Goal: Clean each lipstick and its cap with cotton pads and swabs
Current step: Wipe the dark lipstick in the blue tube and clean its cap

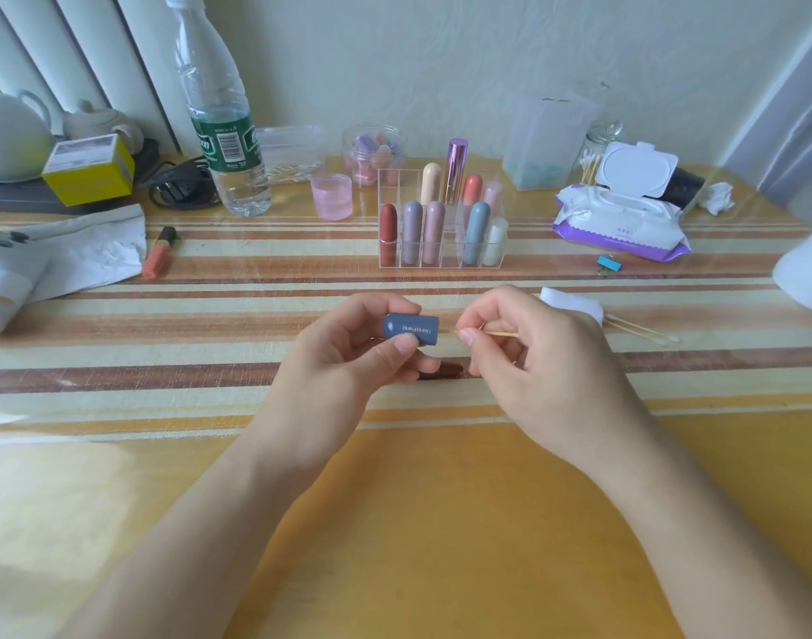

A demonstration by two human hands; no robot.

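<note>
Blue cap (411,330) sits mid-frame, held just above the surface (210,315), lying on its side with its long axis running left-right. The left hand (348,362) is clamped on it, thumb on the near face, fingers curled behind. Directly to its right, the right hand (533,362) pinches a thin wooden swab (501,333) btwn thumb and fingertips. The stick is in line w/ the cap's axis, its left end at the cap's right end. Can't tell whether the tip is inside yet. My read: she's working on the cap's inside, so the next move turns on keeping stick and cap on one line; tilt either and the tip would catch the rim.

Just below the hands lies a dark red bit (445,370), prob. the lipstick itself, mostly hidden by fingers. A white cotton pad (570,304) and spare swabs (644,332) wait near the right hand.

Further back: a clear organiser (441,260) w/ lipsticks standing upright, a wipes pack (620,219) w/ its lid flipped up, a pink cup (331,196), a water bottle (219,131), and an orange lipstick (159,253) lying loose at left. The surface has a striped cloth under a glossy cover, against a pale wall.
</note>
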